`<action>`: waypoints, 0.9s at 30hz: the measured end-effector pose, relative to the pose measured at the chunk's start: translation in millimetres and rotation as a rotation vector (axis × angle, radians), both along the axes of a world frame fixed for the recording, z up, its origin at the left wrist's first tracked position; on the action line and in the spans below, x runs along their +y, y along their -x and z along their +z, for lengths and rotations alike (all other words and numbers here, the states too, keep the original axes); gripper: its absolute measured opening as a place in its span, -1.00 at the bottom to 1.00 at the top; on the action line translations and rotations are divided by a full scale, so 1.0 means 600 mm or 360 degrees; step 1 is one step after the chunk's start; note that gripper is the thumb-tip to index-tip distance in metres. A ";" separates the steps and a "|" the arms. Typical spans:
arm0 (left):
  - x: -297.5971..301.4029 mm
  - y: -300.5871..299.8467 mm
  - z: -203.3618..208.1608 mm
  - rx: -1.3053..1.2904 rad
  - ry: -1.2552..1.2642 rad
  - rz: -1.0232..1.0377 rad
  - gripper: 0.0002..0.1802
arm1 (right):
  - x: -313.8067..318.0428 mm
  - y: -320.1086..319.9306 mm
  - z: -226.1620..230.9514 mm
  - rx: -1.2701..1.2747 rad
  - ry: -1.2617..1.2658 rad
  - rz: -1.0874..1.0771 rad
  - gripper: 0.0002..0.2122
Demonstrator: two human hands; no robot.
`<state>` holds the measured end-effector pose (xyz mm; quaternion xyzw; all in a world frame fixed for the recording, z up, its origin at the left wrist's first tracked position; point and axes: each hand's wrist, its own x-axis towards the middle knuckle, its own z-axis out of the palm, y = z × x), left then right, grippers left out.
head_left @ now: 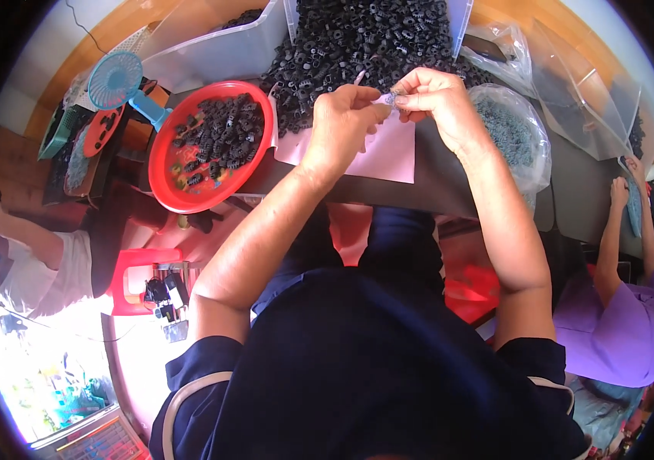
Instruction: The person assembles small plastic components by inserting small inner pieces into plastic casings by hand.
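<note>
My left hand (342,126) is closed, fingertips pinched together, over a pink sheet (392,165) at the table's edge. What sits in its fingers is too small to make out. Opposite it, almost touching, my right hand (436,100) pinches a small clump of grey bits (394,99) between thumb and fingers. Just beyond both hands spreads a heap of small black plastic parts (373,38). Right of my right wrist lies a clear plastic bag (538,157) full of tiny grey-blue pieces (507,134).
A red basin (160,165) with black ridged pieces (227,130) stands left of my left forearm. Behind it are a blue fan (116,80) and a translucent bin (212,61). One person in purple (618,330) works at the right, another in white (51,268) at the left.
</note>
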<state>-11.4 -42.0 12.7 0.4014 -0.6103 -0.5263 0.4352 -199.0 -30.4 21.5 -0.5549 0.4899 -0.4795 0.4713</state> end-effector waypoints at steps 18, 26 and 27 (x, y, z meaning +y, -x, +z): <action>-0.028 0.025 -0.042 -0.0129 0.0118 -0.0070 -0.84 | -0.004 0.006 -0.028 -0.0105 0.0033 -0.0052 -0.90; -0.028 0.027 -0.063 -0.0562 0.0861 -0.0011 -0.78 | -0.002 0.000 -0.029 -0.0034 0.0036 -0.0002 -0.86; -0.028 0.027 -0.064 -0.0563 0.0860 -0.0007 -0.78 | -0.001 0.000 -0.028 -0.0031 0.0016 -0.0012 -0.86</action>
